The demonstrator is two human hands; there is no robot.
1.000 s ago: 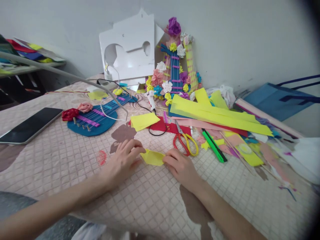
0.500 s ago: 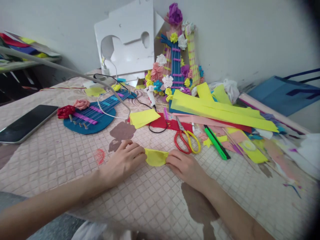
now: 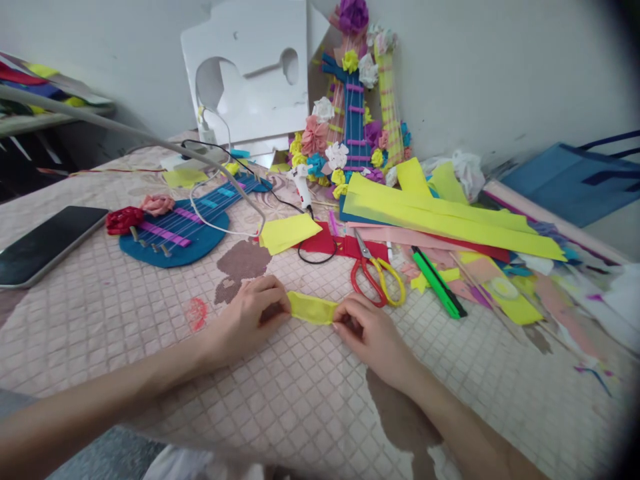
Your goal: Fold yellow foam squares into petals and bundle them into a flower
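A small strip of yellow crepe paper (image 3: 312, 308) stretches between my hands, just above or on the patterned tablecloth (image 3: 300, 393); I cannot tell which. My left hand (image 3: 255, 313) pinches its left end, fingers curled. At the right end, my right hand (image 3: 373, 333) pinches it the same way, with the fingertips partly hidden. Beyond the right hand lie scissors (image 3: 377, 273) with one red and one yellow handle. A folded yellow paper piece (image 3: 289, 232) rests past the strip, overlapping a red paper strip (image 3: 325, 241).
A blue paper guitar (image 3: 175, 237) with flowers and a phone (image 3: 53, 243) lie left. A white glue gun (image 3: 301, 187) stands behind. Right are a green cutter (image 3: 439, 283) and long yellow paper strips (image 3: 450, 217). Flowered paper guitars (image 3: 356, 120) lean on the wall; a cable (image 3: 130, 137) crosses the left.
The yellow strip between my hands has become narrower and straighter, its lower edge no longer hanging. My fingers have curled more at both ends. The whole view has shifted slightly.
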